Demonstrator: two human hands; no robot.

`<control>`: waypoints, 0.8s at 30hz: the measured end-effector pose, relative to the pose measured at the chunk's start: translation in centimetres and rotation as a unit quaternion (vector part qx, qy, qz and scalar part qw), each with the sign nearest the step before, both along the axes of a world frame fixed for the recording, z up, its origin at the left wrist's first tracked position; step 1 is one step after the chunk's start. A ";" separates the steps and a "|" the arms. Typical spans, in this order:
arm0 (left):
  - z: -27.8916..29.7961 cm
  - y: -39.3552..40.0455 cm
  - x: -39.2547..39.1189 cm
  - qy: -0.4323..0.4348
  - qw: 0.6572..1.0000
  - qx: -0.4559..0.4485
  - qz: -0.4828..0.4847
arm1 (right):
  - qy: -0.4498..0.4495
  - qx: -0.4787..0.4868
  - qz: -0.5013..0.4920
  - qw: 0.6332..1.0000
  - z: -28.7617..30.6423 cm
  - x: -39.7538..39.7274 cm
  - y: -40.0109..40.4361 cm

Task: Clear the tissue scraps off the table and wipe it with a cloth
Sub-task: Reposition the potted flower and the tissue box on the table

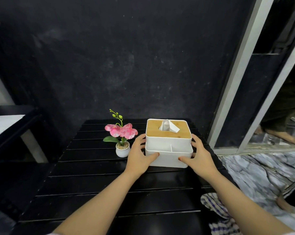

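Note:
A white tissue box (168, 146) with a wooden lid stands at the back right of the black slatted table (96, 187). One white tissue (168, 126) pokes up from the lid's slot. My left hand (140, 156) grips the box's left side, thumb on its front wall. My right hand (198, 156) grips the right side the same way. A striped white-and-blue cloth (216, 207) lies at the table's near right corner, partly under my right forearm. No tissue scraps show on the tabletop.
A small white pot with a pink artificial orchid (122, 138) stands just left of the box, close to my left hand. A dark wall rises behind the table. To the right is marble floor (255, 168), with another person's bare feet (285, 138).

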State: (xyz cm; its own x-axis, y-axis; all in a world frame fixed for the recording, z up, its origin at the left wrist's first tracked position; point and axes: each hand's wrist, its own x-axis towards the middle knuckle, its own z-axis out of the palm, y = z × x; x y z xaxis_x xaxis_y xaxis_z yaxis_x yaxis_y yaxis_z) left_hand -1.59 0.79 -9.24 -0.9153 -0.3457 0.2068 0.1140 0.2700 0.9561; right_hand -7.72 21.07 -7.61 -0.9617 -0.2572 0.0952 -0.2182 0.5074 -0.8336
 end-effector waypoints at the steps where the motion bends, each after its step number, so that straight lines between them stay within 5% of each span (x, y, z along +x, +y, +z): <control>1: 0.0 -0.1 -0.2 0.001 1.000 0.000 0.001 | -0.003 0.002 0.003 1.000 0.1 -0.3 -0.1; 24: -0.5 -0.7 -3.4 0.027 0.999 0.008 0.047 | -0.011 -0.009 0.042 0.999 -0.1 -5.0 -1.7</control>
